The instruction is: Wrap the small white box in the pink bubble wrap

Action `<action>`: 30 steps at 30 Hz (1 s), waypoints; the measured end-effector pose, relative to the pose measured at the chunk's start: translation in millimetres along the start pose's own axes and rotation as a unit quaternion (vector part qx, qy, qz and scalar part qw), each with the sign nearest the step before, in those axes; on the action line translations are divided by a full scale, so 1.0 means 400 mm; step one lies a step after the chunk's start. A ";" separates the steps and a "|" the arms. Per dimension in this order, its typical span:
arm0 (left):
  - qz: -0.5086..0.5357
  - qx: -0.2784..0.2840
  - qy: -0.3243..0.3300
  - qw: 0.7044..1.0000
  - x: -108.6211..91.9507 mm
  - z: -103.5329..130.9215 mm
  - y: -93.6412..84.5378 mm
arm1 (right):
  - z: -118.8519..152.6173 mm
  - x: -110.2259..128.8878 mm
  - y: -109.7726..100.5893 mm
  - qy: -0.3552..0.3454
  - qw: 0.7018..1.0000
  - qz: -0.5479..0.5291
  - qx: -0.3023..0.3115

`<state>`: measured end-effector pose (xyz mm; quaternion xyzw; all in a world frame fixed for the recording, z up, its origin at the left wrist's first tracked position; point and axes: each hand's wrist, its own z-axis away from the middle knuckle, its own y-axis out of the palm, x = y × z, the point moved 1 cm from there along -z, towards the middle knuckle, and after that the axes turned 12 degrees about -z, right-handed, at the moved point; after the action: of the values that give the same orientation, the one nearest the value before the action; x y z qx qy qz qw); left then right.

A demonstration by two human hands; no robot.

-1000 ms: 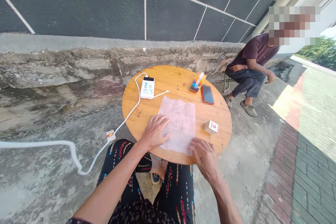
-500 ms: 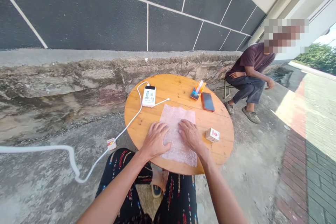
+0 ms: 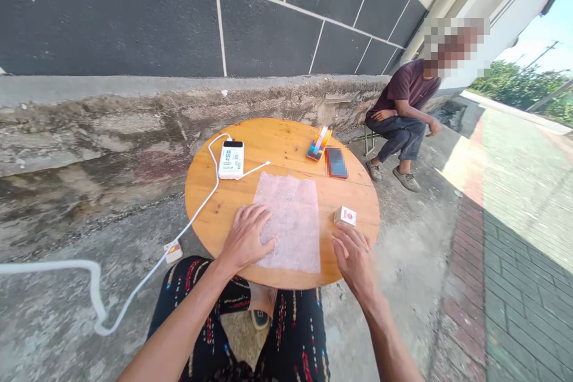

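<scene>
A sheet of pinkish bubble wrap [image 3: 289, 221] lies flat near the front of the round wooden table [image 3: 206, 191]. My left hand [image 3: 248, 236] rests open on its left edge, fingers spread. Over at the table's right side, my right hand [image 3: 356, 256] is off the sheet, fingers apart and holding nothing. Just beyond its fingertips stands a small white box [image 3: 345, 216] with a red mark on top; whether the fingers touch it I cannot tell.
A white device [image 3: 231, 161] with cables sits at the table's left, its white cord [image 3: 176, 239] trailing to the floor. A tape dispenser [image 3: 319, 144] and a phone [image 3: 337, 163] lie at the back right. A person [image 3: 405, 107] sits beyond, beside the wall [image 3: 161, 18].
My right hand has lifted off the bubble wrap and moved right to the small box. My left hand stays on the sheet. The view has turned slightly right.
</scene>
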<state>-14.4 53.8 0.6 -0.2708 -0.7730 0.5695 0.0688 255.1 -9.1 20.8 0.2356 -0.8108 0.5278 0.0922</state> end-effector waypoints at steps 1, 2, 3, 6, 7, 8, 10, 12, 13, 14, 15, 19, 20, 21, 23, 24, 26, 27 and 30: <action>-0.002 -0.004 0.002 1.000 0.002 0.001 0.002 | 0.003 -0.016 -0.013 0.019 0.999 0.001 -0.029; -0.004 -0.009 0.004 1.000 0.003 0.002 0.005 | 0.002 -0.032 -0.022 0.037 0.998 -0.001 -0.053; -0.006 -0.014 0.008 1.000 0.005 0.003 0.006 | -0.001 -0.049 -0.026 0.052 0.996 -0.007 -0.071; -0.013 -0.033 0.020 0.999 0.006 0.007 0.006 | -0.023 -0.111 -0.015 0.081 0.990 -0.053 -0.102; -0.014 -0.039 0.021 0.999 0.006 0.008 0.005 | -0.032 -0.135 -0.006 0.084 0.989 -0.074 -0.100; -0.014 -0.044 0.018 0.999 0.005 0.009 0.003 | -0.040 -0.159 0.004 0.087 0.987 -0.095 -0.091; -0.012 -0.051 0.006 0.999 0.002 0.011 -0.001 | -0.052 -0.204 0.024 0.099 0.983 -0.138 -0.064; -0.008 -0.052 -0.006 0.999 -0.001 0.011 -0.004 | -0.059 -0.233 0.036 0.111 0.977 -0.177 -0.047; -0.007 -0.049 -0.011 0.999 -0.002 0.011 -0.005 | -0.060 -0.239 0.038 0.113 0.974 -0.192 -0.044; -0.005 -0.046 -0.014 0.999 -0.003 0.010 -0.005 | -0.061 -0.237 0.037 0.112 0.972 -0.204 -0.042; -0.002 -0.044 -0.017 0.999 -0.003 0.010 -0.004 | -0.062 -0.227 0.034 0.109 0.970 -0.212 -0.042; 0.007 -0.040 -0.025 0.999 -0.003 0.009 -0.001 | -0.072 -0.118 0.027 0.093 0.969 -0.227 -0.042; 0.009 -0.040 -0.026 0.999 -0.003 0.009 0.000 | -0.079 -0.081 0.033 0.082 0.968 -0.237 -0.032; 0.011 -0.041 -0.028 0.999 -0.003 0.009 -0.001 | -0.087 -0.043 0.043 0.066 0.966 -0.251 -0.019; 0.012 -0.042 -0.030 0.999 -0.004 0.009 -0.003 | -0.108 0.021 0.072 0.040 0.961 -0.273 0.004; 0.013 -0.042 -0.031 0.999 -0.005 0.008 -0.005 | -0.119 0.046 0.089 0.031 0.959 -0.283 0.014; 0.014 -0.042 -0.032 0.999 -0.007 0.008 -0.008 | -0.140 0.077 0.124 0.017 0.953 -0.301 0.032; 0.015 -0.041 -0.033 0.999 -0.007 0.008 -0.009 | -0.148 0.085 0.140 0.011 0.950 -0.308 0.039; 0.022 -0.037 -0.034 0.998 -0.007 0.008 -0.011 | -0.163 0.088 0.174 -0.001 0.947 -0.316 0.053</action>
<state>-14.8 49.0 4.0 -0.2710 -0.7893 0.5506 0.0195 184.5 62.6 5.8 0.4843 -0.6660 0.5136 0.2409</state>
